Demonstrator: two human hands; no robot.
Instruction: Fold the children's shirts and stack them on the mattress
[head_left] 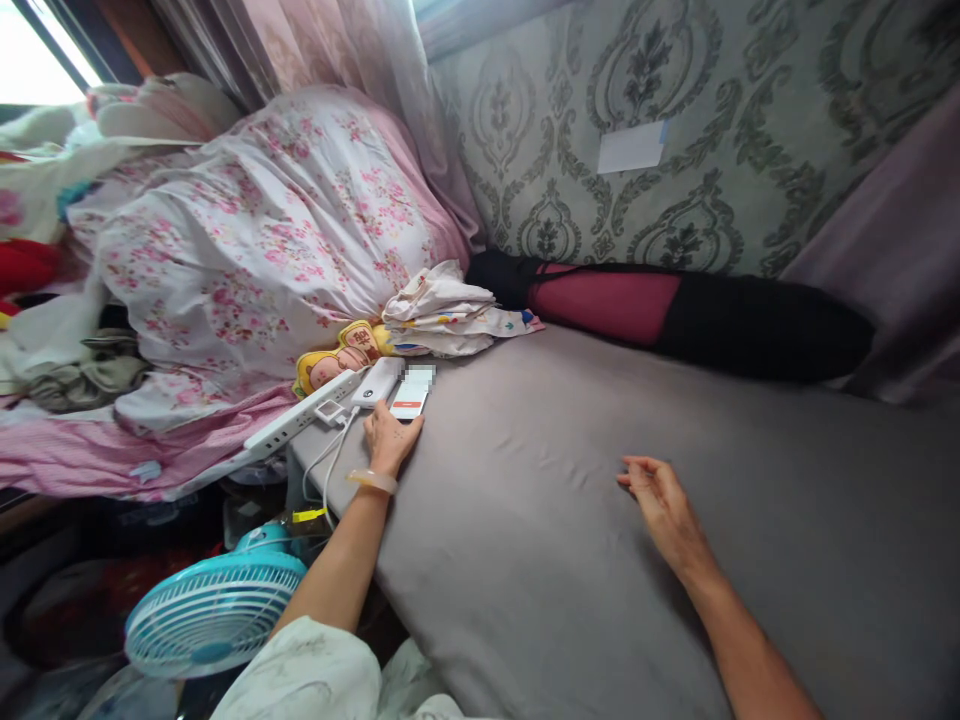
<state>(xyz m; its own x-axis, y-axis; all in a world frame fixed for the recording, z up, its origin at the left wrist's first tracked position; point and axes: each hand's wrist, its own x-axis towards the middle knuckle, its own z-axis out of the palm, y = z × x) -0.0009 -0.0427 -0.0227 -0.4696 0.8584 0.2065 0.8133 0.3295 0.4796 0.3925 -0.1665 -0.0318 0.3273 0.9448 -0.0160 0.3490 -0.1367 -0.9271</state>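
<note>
My left hand, with a pale bangle at the wrist, is at the lower end of a phone with a lit screen, its fingers around that end. The phone lies at the left edge of the grey sheet. Beside it are a white power bank, a white charger with cables and a long white power strip. Over the sheet on the right, my right hand has its fingers loosely bent and partly apart, with nothing in them.
A folded pale cloth and a yellow plush toy lie beyond the phone. A long black and maroon bag rests along the wall. Flowered bedding is piled at the left, with a turquoise fan below.
</note>
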